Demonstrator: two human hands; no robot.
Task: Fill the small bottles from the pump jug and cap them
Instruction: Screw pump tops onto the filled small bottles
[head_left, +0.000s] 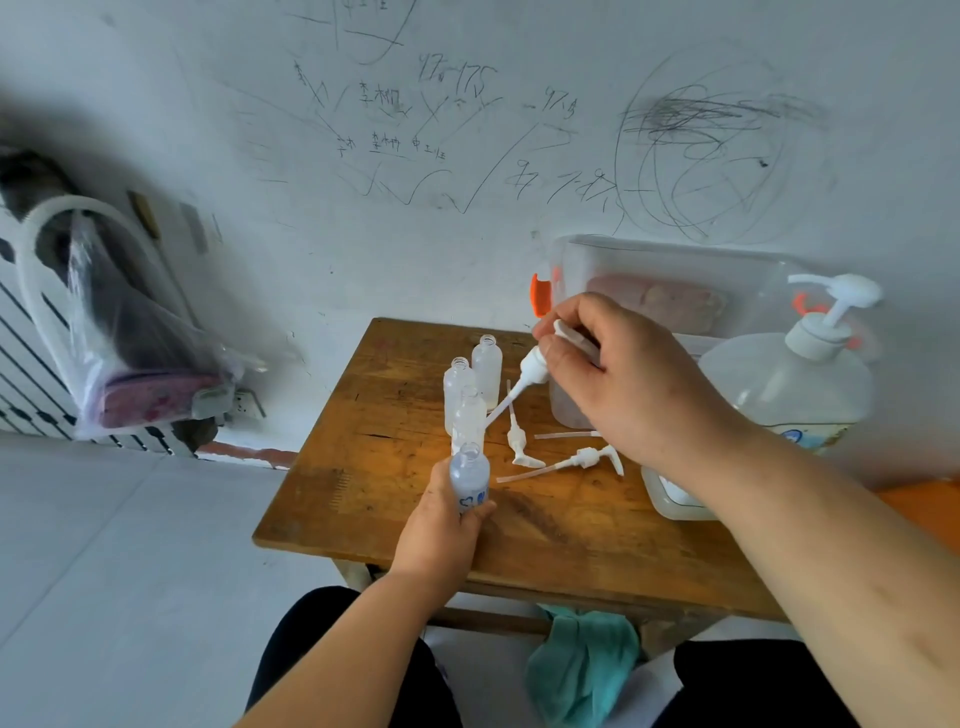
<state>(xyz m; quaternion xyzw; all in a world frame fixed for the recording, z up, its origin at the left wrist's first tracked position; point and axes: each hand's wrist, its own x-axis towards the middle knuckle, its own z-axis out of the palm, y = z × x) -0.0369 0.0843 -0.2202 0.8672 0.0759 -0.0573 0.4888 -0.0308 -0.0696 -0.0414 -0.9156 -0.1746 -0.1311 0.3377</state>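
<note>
My left hand (439, 525) grips a small clear bottle (469, 474) with blue print, open at the neck, above the near part of the wooden table (374, 499). My right hand (618, 374) pinches a white pump cap (535, 366) whose thin dip tube slants down-left toward the bottles. Three more uncapped small bottles (470, 395) stand in a cluster behind the held one. Two loose pump caps (519, 441) (587, 460) lie on the table between my hands. The big pump jug (800, 379) stands at the right.
A clear lidded bin with orange latches (649, 275) sits at the back against the scribbled wall. A white tub (670, 499) lies under my right forearm. A teal cloth (582, 670) hangs below the table. A bagged object (130, 332) leans on the radiator at left.
</note>
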